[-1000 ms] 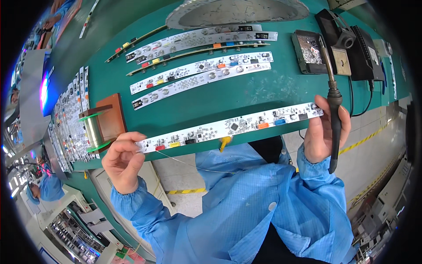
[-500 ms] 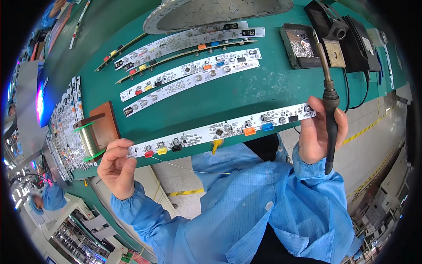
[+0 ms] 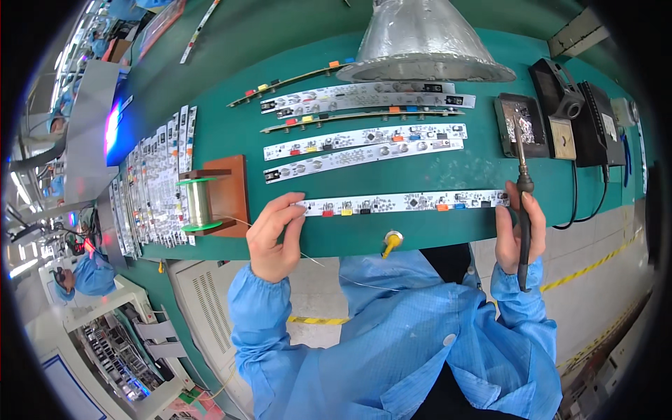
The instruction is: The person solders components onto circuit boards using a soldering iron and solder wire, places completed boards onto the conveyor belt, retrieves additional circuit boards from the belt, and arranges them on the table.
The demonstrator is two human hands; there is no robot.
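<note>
A long white circuit board (image 3: 395, 204) stretches level between my two hands, close above the green bench. Small red, yellow, black, orange and blue connectors line its near edge. My left hand (image 3: 276, 241) pinches the board's left end between thumb and fingers. A thin solder wire (image 3: 313, 259) passes by that hand. At the other end, my right hand (image 3: 519, 227) grips the board's tip and also carries a black-handled soldering iron (image 3: 525, 238). The iron stands roughly upright in the picture, its metal tip directed to the far side, over the tray.
Several similar boards (image 3: 364, 140) lie in rows beyond mine. Many more boards (image 3: 154, 182) crowd the left, beside a solder spool (image 3: 199, 204) on a brown stand (image 3: 234, 189). Back: a silver cone hood (image 3: 427, 45). Right: a dark scrap tray (image 3: 532, 143) and iron holder (image 3: 560, 98). A yellow plug (image 3: 392, 242) sits at the near edge.
The board has moved away from me and appears lower, nearer the bench, uncovering the yellow plug. Both hands still hold it. The whole view has shifted, showing more of the hood.
</note>
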